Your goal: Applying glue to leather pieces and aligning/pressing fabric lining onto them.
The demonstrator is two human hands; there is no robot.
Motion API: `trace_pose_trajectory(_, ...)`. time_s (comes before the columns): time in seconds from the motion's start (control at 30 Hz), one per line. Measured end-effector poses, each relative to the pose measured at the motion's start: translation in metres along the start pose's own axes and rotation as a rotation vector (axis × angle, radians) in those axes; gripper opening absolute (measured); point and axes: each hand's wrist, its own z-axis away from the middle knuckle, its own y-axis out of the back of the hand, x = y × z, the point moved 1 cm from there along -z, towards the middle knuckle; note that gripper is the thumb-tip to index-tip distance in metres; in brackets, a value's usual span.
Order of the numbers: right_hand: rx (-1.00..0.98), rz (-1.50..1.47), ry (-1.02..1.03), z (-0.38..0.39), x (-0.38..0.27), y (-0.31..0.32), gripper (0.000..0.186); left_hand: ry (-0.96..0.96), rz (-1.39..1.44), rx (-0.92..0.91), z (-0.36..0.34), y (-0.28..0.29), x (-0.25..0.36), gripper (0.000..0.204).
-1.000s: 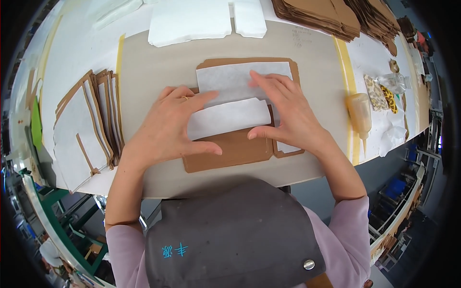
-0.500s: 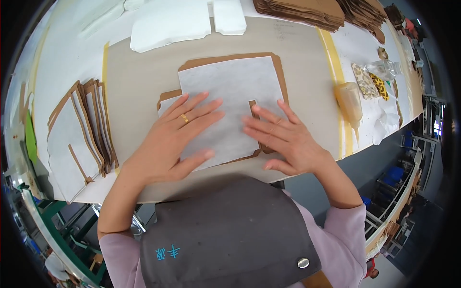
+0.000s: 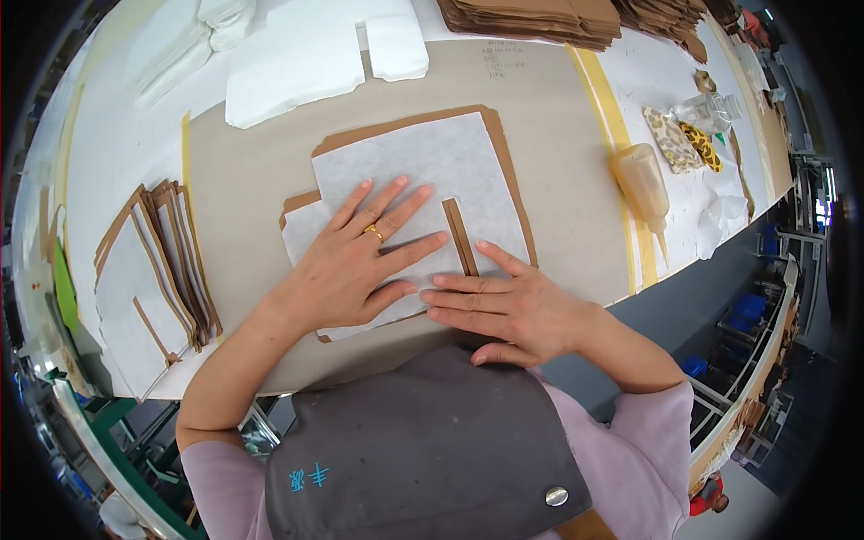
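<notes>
In front of me a white sheet lies on a slightly larger brown cut piece, whose edge shows around it. A narrow slot in the white sheet bares a brown strip. My left hand, a gold ring on one finger, rests flat on the left part of the sheet with its fingers spread. Lower down, my right hand lies with fingers stretched over the sheet's near edge, just below the slot. Neither hand grasps anything.
Layered brown-and-white pieces stand at the left. White cut sheets and brown stacks lie at the back. On the right are a squeeze bottle with a thin nozzle, a leopard-patterned pouch and a clear bottle.
My right hand has moved down and left, from beside the slot to the sheet's near edge. My left hand, blurred before, has settled on the sheet. The whole view has shifted slightly.
</notes>
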Motion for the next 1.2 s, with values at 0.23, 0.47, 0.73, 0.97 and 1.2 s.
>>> trace_pose_trajectory(0.23, 0.264, 0.043, -0.199, 0.016, 0.025, 0.022, 0.054, -0.118, 0.047, -0.087, 0.014, 0.001, 0.009, 0.046)
trace_pose_trajectory(0.47, 0.164, 0.104, -0.247, 0.015, 0.035, 0.007, 0.055, -0.074, 0.093, -0.117, 0.046, 0.005, 0.011, 0.04)
trace_pose_trajectory(0.73, 0.006, 0.271, -0.18, 0.018, 0.015, 0.0, 0.058, -0.044, -0.002, -0.038, 0.092, -0.003, 0.027, 0.037)
trace_pose_trajectory(0.97, -0.166, 0.402, -0.122, -0.017, -0.002, 0.0, 0.071, 0.099, -0.005, 0.091, 0.134, -0.014, 0.047, 0.051)
trace_pose_trajectory(1.2, -0.294, 0.276, 0.036, -0.07, -0.013, 0.0, 0.073, 0.122, -0.051, 0.28, 0.151, -0.022, 0.051, 0.044)
